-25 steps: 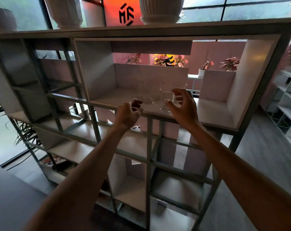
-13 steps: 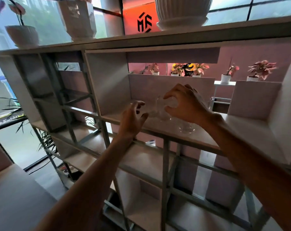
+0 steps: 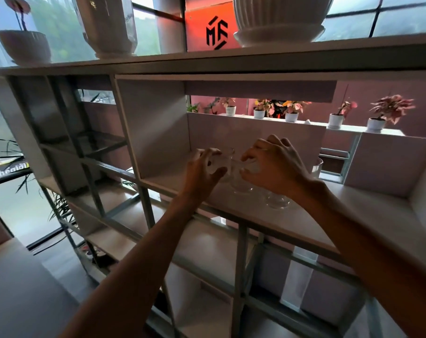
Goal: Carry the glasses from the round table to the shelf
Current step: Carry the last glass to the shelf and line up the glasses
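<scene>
Two hands are held inside the wide compartment of the shelf [image 3: 255, 217]. One clear glass [image 3: 225, 162] is gripped by the curled fingers of the left hand [image 3: 202, 175]. Just beside it, a second glass [image 3: 242, 186] is clasped by the curled right hand [image 3: 274, 167]. A further glass [image 3: 317, 167] is seen farther right.

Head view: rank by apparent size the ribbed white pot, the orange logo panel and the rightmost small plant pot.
1. ribbed white pot, cropped above.
2. orange logo panel.
3. rightmost small plant pot; farther back, so true size unsure.
</scene>
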